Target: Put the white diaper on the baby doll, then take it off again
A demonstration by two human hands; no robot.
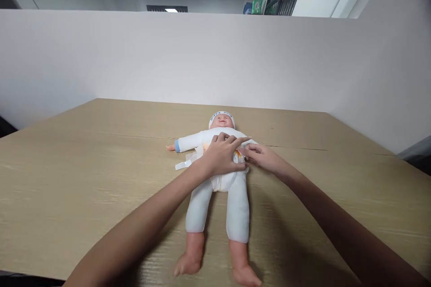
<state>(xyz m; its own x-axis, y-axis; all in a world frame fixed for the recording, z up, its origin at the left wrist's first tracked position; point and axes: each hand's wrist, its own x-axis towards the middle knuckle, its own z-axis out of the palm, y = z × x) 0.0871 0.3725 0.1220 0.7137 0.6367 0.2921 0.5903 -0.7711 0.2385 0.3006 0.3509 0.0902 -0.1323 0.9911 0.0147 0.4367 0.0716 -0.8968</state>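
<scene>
A baby doll [238, 208] in a white suit and lettered cap lies on its back, feet toward me. Around its hips sits a white diaper [222, 183] with an orange print at the waist. Fingers spread, my left hand [224, 154] lies flat over the diaper's front and the doll's belly. My right hand [259, 156] pinches at the diaper's edge on the right, by the print. On the left, an unfastened diaper tab [183, 164] sticks out over the table. The doll's arm on the right is partly hidden behind my hands.
The doll lies on a wide wooden-topped table [101, 170] with thin seams. A white partition [168, 58] stands along the back and right. Beyond it, a green package [257, 6] shows near a dark window grille.
</scene>
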